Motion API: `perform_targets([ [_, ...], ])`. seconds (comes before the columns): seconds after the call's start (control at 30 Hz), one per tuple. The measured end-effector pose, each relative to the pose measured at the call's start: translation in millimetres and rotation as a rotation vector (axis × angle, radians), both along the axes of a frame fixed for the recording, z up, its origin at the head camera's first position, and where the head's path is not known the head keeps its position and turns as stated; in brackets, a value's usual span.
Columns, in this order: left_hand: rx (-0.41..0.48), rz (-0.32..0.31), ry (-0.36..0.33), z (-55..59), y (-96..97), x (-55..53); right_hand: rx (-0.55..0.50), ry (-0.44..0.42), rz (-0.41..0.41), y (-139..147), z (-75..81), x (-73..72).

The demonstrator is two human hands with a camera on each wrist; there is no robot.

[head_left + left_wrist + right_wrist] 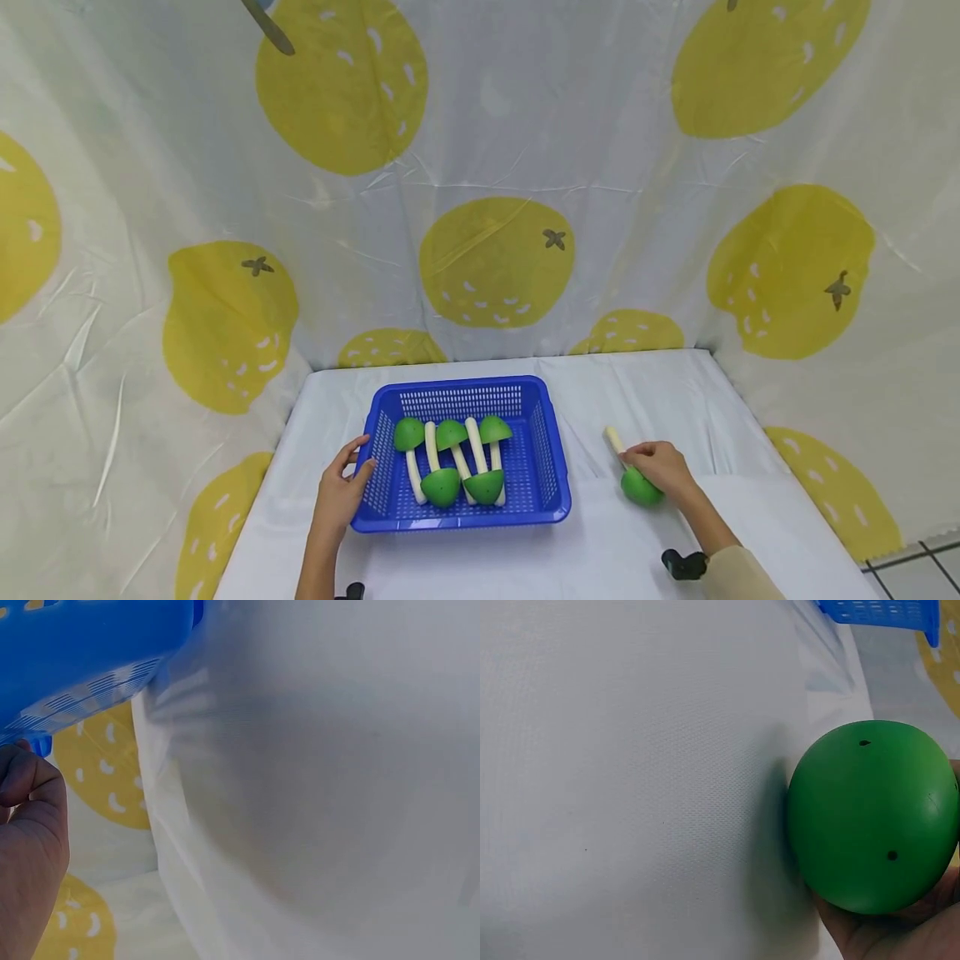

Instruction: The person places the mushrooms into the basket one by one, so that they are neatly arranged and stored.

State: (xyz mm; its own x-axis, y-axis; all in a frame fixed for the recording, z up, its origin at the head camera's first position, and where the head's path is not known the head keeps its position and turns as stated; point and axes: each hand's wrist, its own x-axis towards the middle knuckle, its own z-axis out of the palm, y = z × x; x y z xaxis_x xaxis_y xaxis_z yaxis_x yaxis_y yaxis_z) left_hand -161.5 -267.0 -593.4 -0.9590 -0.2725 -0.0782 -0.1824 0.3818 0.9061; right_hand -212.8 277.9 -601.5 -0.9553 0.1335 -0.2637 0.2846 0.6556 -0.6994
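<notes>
A blue plastic basket stands on the white-covered table, with several toy mushrooms lying in it, green caps and pale stems pointing alternately both ways. My left hand grips the basket's left rim; in the left wrist view its curled fingers are at the basket's edge. To the right of the basket, my right hand holds another green-capped mushroom by the stem, close to the cap. That round cap fills much of the right wrist view and hides most of the fingers.
The white tablecloth spreads around the basket. Behind and on both sides hangs a pale curtain printed with yellow fruit. Floor tiles show at the lower right.
</notes>
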Motion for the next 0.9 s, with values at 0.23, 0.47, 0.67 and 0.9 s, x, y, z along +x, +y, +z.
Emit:
perform_targets([
  [0.23,-0.015,0.003,-0.016,-1.1,0.2,2.1,-0.012,-0.002,-0.006,4.1,-1.1,3.3],
  [0.47,-0.004,0.007,-0.016,2.4,0.4,1.6,-0.052,0.035,-0.031,4.1,3.3,4.9],
  [0.67,0.014,0.002,-0.008,5.4,1.1,0.6,-0.072,0.049,-0.059,1.9,12.6,1.6],
  [0.9,0.019,0.004,-0.027,4.8,0.8,0.8,-0.112,0.081,-0.088,-1.0,21.0,-2.3],
])
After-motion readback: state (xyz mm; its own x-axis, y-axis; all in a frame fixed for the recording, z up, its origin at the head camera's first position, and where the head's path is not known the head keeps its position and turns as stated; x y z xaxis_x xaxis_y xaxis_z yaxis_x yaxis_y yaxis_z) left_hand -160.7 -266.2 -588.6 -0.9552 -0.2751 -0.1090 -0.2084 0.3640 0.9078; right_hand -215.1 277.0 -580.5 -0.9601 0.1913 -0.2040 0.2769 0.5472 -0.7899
